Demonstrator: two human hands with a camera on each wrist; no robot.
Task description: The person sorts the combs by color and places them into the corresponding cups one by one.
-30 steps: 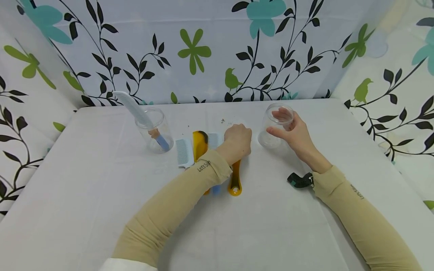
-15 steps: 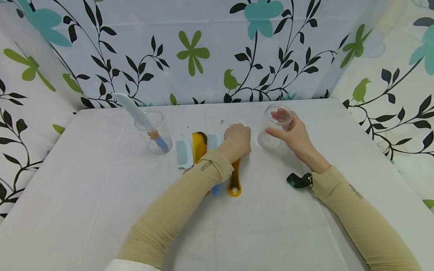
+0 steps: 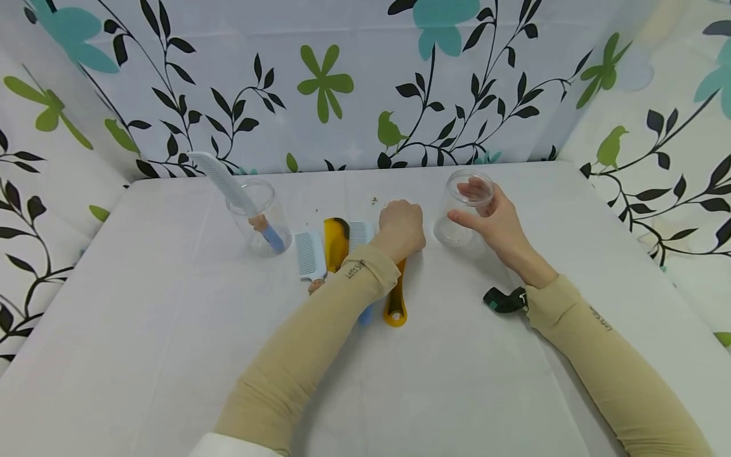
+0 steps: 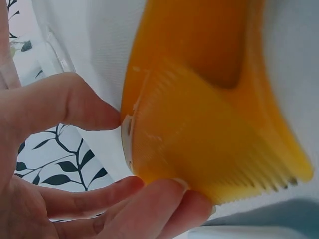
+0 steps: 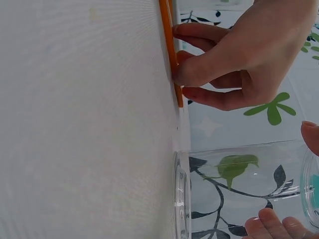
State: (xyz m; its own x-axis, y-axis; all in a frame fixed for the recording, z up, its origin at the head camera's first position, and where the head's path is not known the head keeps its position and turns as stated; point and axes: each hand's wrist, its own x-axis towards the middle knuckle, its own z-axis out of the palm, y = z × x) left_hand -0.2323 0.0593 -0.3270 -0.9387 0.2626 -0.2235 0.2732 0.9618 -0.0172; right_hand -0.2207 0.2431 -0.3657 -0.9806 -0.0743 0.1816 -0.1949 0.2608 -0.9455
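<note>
My left hand (image 3: 401,228) is over an amber comb whose handle (image 3: 395,304) points toward me on the white table. In the left wrist view, the thumb and fingers pinch opposite edges of the wide, toothed amber comb (image 4: 194,134). The right wrist view shows this comb (image 5: 169,45) lying flat, its edge under the left fingertips. To the right, my right hand (image 3: 502,228) holds a clear jar (image 3: 448,231), thumb on the near side and fingers behind. That jar stands upright on the table with its mouth up.
Left of the hands, another clear jar (image 3: 280,216) holds a leaning pale comb (image 3: 214,174) with a blue handle end. Between the jars lie a light blue comb (image 3: 310,254), another amber comb (image 3: 336,241) and a pale toothed comb (image 3: 360,233). A patterned curtain (image 3: 354,139) closes the back.
My left forearm has shifted slightly to the right while the hand stays at the amber comb. The right hand and its jar keep their place.
</note>
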